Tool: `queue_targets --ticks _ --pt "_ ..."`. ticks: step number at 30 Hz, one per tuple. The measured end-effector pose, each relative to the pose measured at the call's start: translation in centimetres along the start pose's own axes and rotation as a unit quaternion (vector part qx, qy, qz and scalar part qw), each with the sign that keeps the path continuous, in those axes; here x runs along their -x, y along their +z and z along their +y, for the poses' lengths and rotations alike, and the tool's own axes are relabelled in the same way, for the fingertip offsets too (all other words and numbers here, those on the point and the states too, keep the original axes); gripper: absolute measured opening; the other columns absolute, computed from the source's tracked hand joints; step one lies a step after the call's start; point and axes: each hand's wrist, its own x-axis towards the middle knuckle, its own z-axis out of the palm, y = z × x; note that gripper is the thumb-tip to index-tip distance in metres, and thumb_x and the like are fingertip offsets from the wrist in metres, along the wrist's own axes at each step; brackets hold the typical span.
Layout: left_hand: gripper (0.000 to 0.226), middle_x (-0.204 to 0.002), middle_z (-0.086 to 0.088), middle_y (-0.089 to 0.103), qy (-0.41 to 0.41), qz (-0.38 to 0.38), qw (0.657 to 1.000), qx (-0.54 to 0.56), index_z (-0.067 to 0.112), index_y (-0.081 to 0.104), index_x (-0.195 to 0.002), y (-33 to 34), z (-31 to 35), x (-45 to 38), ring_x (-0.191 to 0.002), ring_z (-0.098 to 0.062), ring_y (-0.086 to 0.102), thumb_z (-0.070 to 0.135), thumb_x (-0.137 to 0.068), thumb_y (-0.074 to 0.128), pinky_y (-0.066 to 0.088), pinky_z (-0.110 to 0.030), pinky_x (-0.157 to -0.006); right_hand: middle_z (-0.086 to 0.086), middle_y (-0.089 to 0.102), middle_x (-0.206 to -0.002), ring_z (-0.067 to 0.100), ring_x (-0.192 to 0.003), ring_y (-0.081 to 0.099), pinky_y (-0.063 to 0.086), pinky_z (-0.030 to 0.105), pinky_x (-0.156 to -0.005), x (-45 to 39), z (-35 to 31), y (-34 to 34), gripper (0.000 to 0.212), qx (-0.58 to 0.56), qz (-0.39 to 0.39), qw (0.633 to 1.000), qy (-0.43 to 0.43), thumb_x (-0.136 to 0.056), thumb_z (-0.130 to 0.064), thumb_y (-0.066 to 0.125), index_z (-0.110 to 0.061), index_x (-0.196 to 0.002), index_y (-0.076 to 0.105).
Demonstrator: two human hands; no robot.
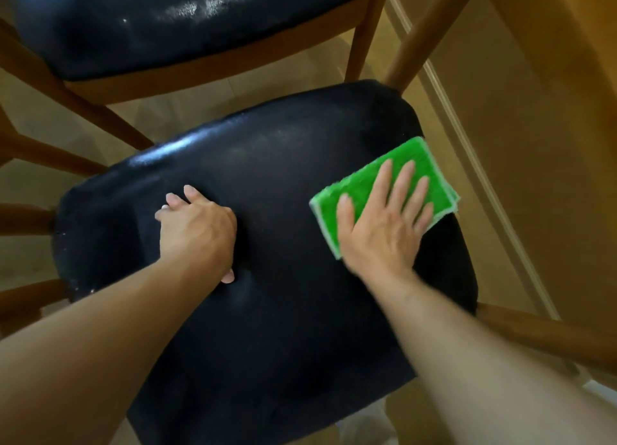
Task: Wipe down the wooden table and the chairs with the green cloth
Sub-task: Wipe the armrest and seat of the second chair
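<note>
A folded green cloth (pixel 370 180) lies on the right part of a chair's dark padded seat (pixel 283 311). My right hand (pixel 384 217) presses flat on the cloth with straight, spread fingers. My left hand (pixel 197 227) rests on the middle left of the same seat, fingers bent down against the padding and holding nothing. Both forearms reach in from the bottom of the view.
A second chair with a dark seat (pixel 150 20) and wooden frame stands just beyond, its seat showing pale dusty smears. Wooden chair legs and rails (pixel 417 33) cross around both seats. A wall with a baseboard (pixel 467 144) runs along the right. Pale floor lies beneath.
</note>
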Motion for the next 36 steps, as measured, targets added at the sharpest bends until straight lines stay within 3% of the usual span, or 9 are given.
queue_targets --ticks 4,8,14,18,24,26,29,31,36 --pt "0.119 -0.148 -0.036 0.011 -0.001 0.004 1.000 0.005 -0.006 0.016 -0.143 0.5 -0.2 -0.3 -0.135 -0.049 0.023 0.047 -0.060 0.083 0.032 -0.051 -0.103 0.019 0.005 -0.159 0.042 -0.143 0.009 0.012 0.058 -0.111 -7.1 0.2 -1.5 0.080 -0.006 0.000 0.999 0.037 -0.092 -0.060 0.021 -0.011 -0.152 0.003" --pt "0.119 -0.148 -0.036 0.013 0.013 0.013 1.000 0.008 -0.006 0.019 -0.142 0.9 -0.3 -0.5 -0.134 -0.050 0.025 0.048 -0.058 0.084 0.034 -0.051 -0.101 0.021 -0.001 -0.158 0.046 -0.142 0.001 0.004 0.062 -0.111 -7.9 -2.8 -1.2 0.079 0.001 0.007 0.996 0.085 -0.092 -0.058 0.017 -0.010 -0.152 -0.001" --pt "0.124 -0.146 -0.038 0.014 0.001 -0.003 1.000 0.014 -0.008 0.015 -0.142 0.6 -0.3 -0.6 -0.133 -0.050 0.025 0.047 -0.056 0.086 0.033 -0.049 -0.101 0.006 -0.003 -0.161 0.038 -0.144 -0.012 -0.013 0.055 -0.111 -6.9 -11.1 0.1 0.066 0.033 -0.022 0.977 -0.209 -0.096 -0.051 0.021 -0.024 -0.153 0.002" --pt "0.122 -0.148 -0.036 0.013 0.017 0.006 1.000 0.005 -0.008 0.019 -0.141 0.8 -0.4 -0.7 -0.133 -0.050 0.026 0.048 -0.055 0.085 0.036 -0.051 -0.099 0.002 0.007 -0.161 0.033 -0.146 -0.002 -0.003 0.051 -0.114 -7.4 -8.9 -0.5 0.066 0.035 -0.029 0.960 -0.277 -0.095 -0.057 0.025 -0.028 -0.152 0.012" --pt "0.122 -0.147 -0.036 0.017 0.025 0.020 0.999 -0.002 -0.007 0.022 -0.141 0.8 -0.7 -0.4 -0.131 -0.050 0.031 0.054 -0.055 0.083 0.037 -0.050 -0.097 0.010 0.017 -0.158 0.034 -0.143 0.016 0.016 0.052 -0.114 -8.9 -0.7 -2.4 0.072 0.009 0.031 0.998 -0.051 -0.092 -0.062 0.022 -0.022 -0.152 0.017" --pt "0.122 -0.146 -0.036 0.018 0.042 0.035 0.998 0.003 -0.008 0.021 -0.140 0.9 -1.0 -0.4 -0.131 -0.050 0.030 0.055 -0.055 0.082 0.037 -0.052 -0.097 0.017 0.020 -0.156 0.041 -0.140 0.022 0.020 0.055 -0.112 -9.0 -1.1 -2.4 0.072 0.013 0.028 1.000 0.001 -0.093 -0.057 0.022 -0.014 -0.151 0.017" --pt "0.121 -0.146 -0.037 0.017 0.060 0.053 0.997 0.007 -0.011 0.018 -0.140 1.1 -1.3 -0.3 -0.131 -0.052 0.029 0.052 -0.058 0.082 0.035 -0.054 -0.097 0.020 0.008 -0.158 0.049 -0.140 0.011 0.013 0.061 -0.111 -9.2 -4.2 -2.0 0.072 0.035 -0.008 0.997 0.062 -0.095 -0.050 0.021 -0.008 -0.152 0.008" --pt "0.110 -0.146 -0.038 0.016 0.066 0.065 0.996 0.016 -0.009 0.020 -0.140 1.2 -1.2 -0.3 -0.130 -0.054 0.028 0.041 -0.065 0.082 0.034 -0.057 -0.098 0.020 0.003 -0.158 0.050 -0.141 0.002 0.006 0.063 -0.111 -9.0 -6.5 -1.6 0.072 0.047 -0.018 0.998 0.040 -0.096 -0.049 0.022 -0.007 -0.152 0.006" --pt "0.091 -0.145 -0.040 0.016 0.079 0.084 0.991 0.068 -0.011 0.022 -0.140 1.0 -1.2 -0.1 -0.129 -0.057 0.025 0.027 -0.076 0.075 0.031 -0.060 -0.097 0.011 0.013 -0.159 0.044 -0.143 0.001 -0.003 0.059 -0.112 -8.1 -13.6 -0.1 0.067 0.065 -0.021 0.988 -0.137 -0.093 -0.050 0.024 -0.017 -0.152 0.019"
